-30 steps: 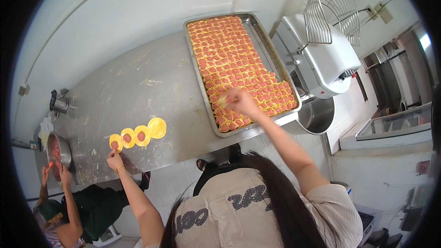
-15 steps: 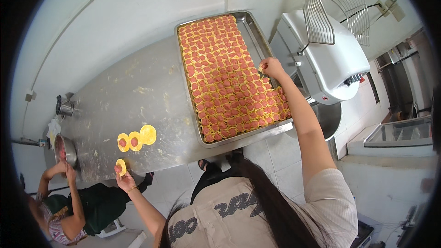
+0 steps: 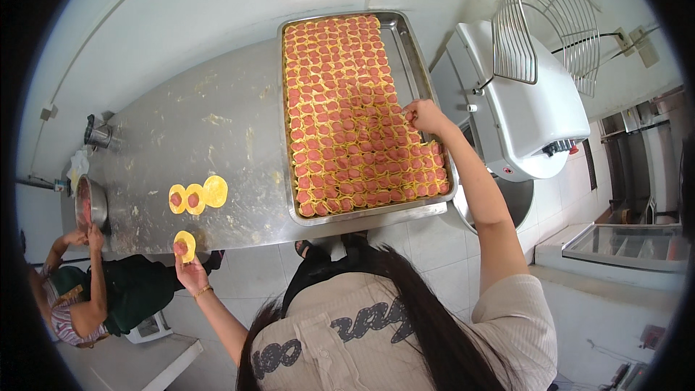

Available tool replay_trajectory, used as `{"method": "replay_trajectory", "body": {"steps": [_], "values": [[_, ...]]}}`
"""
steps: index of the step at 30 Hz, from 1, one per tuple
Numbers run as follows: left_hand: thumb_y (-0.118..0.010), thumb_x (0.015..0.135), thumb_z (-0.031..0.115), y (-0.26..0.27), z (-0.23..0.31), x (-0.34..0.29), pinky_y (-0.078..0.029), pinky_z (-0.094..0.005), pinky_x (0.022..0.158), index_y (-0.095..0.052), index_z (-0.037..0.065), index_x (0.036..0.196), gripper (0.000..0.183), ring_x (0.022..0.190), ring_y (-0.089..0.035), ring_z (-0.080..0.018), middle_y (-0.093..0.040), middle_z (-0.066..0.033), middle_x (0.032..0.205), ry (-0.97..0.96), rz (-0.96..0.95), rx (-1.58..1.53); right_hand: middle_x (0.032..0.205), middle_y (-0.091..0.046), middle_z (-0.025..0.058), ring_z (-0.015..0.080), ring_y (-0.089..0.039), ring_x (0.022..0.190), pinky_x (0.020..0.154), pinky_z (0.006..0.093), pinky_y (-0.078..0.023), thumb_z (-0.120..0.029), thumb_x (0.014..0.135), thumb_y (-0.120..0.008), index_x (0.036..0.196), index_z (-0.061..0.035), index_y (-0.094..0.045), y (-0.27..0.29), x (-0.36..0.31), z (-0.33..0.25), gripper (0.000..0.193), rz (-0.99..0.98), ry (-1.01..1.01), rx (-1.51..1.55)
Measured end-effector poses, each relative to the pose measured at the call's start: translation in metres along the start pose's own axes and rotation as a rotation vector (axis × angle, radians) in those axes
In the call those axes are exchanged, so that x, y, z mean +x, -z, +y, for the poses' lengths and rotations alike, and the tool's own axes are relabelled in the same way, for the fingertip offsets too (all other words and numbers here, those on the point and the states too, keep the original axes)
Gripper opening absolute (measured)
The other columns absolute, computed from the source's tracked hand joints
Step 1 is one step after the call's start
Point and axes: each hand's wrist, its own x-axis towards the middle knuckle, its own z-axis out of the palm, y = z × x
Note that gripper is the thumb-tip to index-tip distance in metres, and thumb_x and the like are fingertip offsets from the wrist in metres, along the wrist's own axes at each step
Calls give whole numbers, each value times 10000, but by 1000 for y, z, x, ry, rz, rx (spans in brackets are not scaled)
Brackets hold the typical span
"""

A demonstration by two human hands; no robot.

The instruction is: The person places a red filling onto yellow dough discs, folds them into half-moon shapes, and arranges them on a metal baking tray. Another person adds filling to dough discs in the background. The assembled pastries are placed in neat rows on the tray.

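Note:
A large metal tray (image 3: 418, 51) is packed with rows of open-topped dumplings (image 3: 340, 112), yellow wrappers around pink meat filling. My right hand (image 3: 428, 117) pinches at the stepped right edge of these rows, its fingertips on a dumpling they mostly hide. Off the table's front edge at the left, my left hand (image 3: 191, 275) holds a round yellow wrapper (image 3: 187, 243) with a lump of filling on it. Beyond it on the table lie two wrappers with filling (image 3: 194, 200) and a bare wrapper (image 3: 216, 191), overlapping in a row.
The steel table (image 3: 239, 123) is smeared with yellowish residue. At the left, a co-worker's hands (image 3: 93, 237) are at a metal bowl (image 3: 100, 203) with pink filling. A white mixer (image 3: 525, 101) with a wire guard (image 3: 512, 36) stands right of the tray, close to my right arm.
My right hand has brought a dumpling against the edge of the rows in the tray. The left hand still holds its filled wrapper, now turned more face-up. The whole view has shifted slightly.

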Motion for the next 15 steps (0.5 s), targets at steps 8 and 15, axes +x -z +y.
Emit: {"method": "replay_trajectory", "body": {"steps": [8, 15], "values": [[-445, 928, 118, -23, -26, -14, -443, -338, 971, -450, -63, 1242, 362, 1153, -513, -230, -518, -143, 1258, 89, -254, 27, 824, -646, 174, 316, -623, 762, 676, 363, -497, -8, 631, -621, 769, -25, -664, 2, 0, -1, 145, -73, 2, -7], [-478, 923, 177, -35, -35, -18, -438, -316, 939, -477, -32, 1201, 348, 1123, -526, -211, -542, -117, 1220, 144, -213, 66, 890, -675, 132, 241, -647, 780, 709, 325, -498, -7, 695, -565, 937, -60, -695, 12, -3, -3, 279, -63, -184, 218]]}}
